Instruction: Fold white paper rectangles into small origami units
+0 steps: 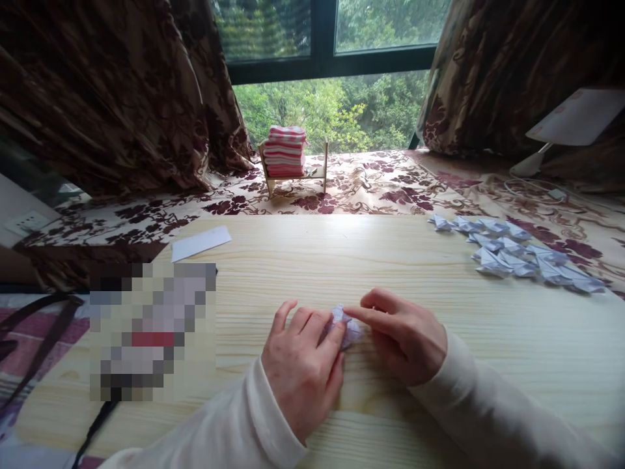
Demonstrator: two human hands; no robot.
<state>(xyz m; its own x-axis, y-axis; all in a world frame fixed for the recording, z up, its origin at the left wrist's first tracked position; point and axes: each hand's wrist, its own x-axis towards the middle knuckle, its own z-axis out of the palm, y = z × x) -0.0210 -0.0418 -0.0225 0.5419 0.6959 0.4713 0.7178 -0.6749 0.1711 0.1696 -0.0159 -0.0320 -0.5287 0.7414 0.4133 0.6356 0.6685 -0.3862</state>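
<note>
Folded paper (351, 334) lay on the table (273, 267), partly under my left hand (305, 358), fingers spread, my right hand (409, 335) at its tip, index outstretched, any pinch hidden, while a wooden rack (325, 164) held stacked cloths (286, 153).

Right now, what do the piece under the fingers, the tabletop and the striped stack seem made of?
Folded piece: probably matte paper, by its creased facets. Tabletop: wood or wood-look laminate, slightly glossy; grain lines and sheen show. Striped stack: likely soft matte fabric, from its rounded folds.
</note>
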